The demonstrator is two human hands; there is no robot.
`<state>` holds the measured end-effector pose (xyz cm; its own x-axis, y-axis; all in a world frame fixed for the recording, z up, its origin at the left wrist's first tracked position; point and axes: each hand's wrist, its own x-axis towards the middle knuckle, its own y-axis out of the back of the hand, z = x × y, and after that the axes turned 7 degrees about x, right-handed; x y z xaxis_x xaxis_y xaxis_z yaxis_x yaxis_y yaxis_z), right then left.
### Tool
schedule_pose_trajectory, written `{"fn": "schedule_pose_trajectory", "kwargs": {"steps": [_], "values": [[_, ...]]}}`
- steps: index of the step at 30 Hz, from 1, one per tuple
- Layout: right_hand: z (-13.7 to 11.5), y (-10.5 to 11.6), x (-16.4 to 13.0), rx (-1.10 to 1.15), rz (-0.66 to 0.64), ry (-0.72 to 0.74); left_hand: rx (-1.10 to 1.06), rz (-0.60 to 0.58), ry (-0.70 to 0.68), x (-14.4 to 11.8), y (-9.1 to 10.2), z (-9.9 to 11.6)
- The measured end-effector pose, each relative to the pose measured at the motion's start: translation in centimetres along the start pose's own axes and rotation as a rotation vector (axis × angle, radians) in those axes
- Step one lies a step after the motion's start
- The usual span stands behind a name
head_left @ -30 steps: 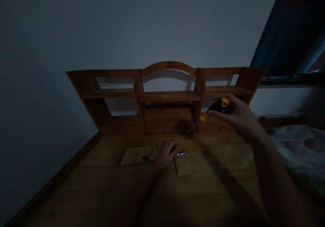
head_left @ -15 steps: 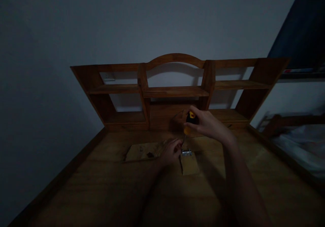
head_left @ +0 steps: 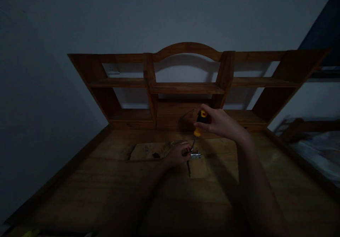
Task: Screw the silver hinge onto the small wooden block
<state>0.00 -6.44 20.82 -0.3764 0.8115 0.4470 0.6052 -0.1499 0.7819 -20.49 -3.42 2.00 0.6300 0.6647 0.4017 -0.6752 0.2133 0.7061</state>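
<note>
Right hand (head_left: 221, 123) grips screwdriver (head_left: 198, 125) by handle, shaft near upright, tip down at small metal hinge (head_left: 196, 155) on wood pieces (head_left: 148, 151) mid-bench (head_left: 111, 194). Left hand (head_left: 177, 154) pinches beside hinge, nearer it; dim light, contact unclear.

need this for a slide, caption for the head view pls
Right hand sets a screwdriver on a hinge while the left hand steadies it on a desk.
</note>
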Motion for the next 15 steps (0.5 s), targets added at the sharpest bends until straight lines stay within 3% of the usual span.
{"fn": "schedule_pose_trajectory", "kwargs": {"steps": [10, 15], "values": [[0.02, -0.34, 0.17, 0.011, -0.028, -0.004, -0.060, -0.005, 0.021, 0.09, -0.19, 0.00], [-0.33, 0.12, -0.08, 0.098, -0.103, 0.052, -0.047, 0.021, -0.012, 0.04, -0.33, -0.41]]}}
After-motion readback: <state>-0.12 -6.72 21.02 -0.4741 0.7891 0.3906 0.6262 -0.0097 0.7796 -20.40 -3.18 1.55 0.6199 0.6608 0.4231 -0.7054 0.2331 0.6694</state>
